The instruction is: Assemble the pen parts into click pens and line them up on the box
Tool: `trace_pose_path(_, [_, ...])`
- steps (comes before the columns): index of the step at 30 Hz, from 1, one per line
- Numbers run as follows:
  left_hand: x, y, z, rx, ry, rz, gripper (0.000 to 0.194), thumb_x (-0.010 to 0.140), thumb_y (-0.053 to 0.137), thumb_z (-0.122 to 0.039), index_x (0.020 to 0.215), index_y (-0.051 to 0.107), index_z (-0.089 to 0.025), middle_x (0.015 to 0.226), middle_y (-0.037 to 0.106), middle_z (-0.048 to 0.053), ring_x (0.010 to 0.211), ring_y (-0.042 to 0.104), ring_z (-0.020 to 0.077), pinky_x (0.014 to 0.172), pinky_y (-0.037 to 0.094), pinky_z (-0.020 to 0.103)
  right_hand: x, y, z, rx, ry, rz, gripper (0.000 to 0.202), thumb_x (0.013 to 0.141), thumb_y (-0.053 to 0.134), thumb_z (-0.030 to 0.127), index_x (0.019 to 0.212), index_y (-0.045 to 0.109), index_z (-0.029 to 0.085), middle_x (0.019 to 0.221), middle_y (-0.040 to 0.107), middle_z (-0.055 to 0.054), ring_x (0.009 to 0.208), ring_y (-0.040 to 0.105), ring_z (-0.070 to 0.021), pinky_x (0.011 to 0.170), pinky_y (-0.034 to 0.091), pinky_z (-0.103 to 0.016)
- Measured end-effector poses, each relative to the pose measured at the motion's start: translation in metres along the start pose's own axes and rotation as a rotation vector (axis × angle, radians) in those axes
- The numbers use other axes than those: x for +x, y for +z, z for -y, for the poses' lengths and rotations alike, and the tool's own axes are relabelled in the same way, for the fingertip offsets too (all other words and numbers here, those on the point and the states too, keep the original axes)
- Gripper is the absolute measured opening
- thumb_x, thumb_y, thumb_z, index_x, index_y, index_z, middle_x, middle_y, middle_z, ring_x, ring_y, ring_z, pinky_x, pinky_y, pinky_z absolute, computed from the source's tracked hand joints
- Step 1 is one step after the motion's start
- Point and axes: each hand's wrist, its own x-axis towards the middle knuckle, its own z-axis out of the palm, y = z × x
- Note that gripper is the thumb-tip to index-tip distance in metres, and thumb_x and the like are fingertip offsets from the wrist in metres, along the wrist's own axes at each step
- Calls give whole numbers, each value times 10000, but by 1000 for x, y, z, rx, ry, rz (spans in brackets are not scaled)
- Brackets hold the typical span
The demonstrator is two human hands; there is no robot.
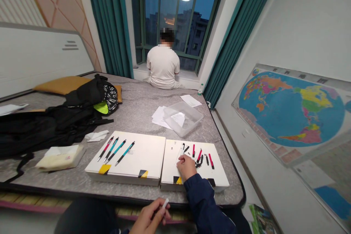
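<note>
My left hand (150,216), low in front of the bed, is closed on a small white tube-like piece (165,203) between thumb and fingers. My right hand (187,167) rests over the right white box (168,172), fingers pinched together by some thin pale pieces (181,148); whatever they grip is hidden. Around it lie loose pen parts: red barrels (193,150), black grips (207,159) and small dark bits. On the left white box (148,153), several assembled pens lie in a slanted row, one red pen (105,148) and the rest blue pens (125,153).
Behind the boxes a clear plastic bin (189,126) stands beside white papers (160,117). A tissue pack (59,159) and black backpack (68,117) lie to the left. A person in a white shirt (163,64) sits facing the window. A small bottle (200,89) stands far right.
</note>
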Motion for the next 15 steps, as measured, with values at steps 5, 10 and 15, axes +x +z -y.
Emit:
trace_pose_path(5, [0, -6, -5, -2, -13, -70, 382, 939, 498, -537, 1001, 644, -190, 771, 695, 37, 636, 599, 166, 649, 473, 251, -46, -15, 32, 274, -102, 124, 125, 759, 700, 255, 820, 730, 149, 787, 741, -49, 721, 651, -182, 641, 502, -263])
trace_pose_path(10, [-3, -4, -9, 7, -18, -123, 364, 939, 488, -547, 948, 618, -207, 661, 608, -16, 564, 523, 148, 587, 438, 235, -98, -18, 55, 754, -38, 276, 257, 755, 759, 401, 803, 714, 152, 826, 748, -80, 699, 653, -184, 542, 491, -245])
trace_pose_path(15, [-4, -2, -20, 53, 11, -139, 383, 943, 478, -544, 783, 605, -220, 626, 557, -25, 566, 499, 146, 587, 429, 227, -121, -15, 58, 849, -11, 274, 297, 759, 778, 431, 800, 707, 145, 811, 742, -89, 635, 660, -167, 567, 517, -259])
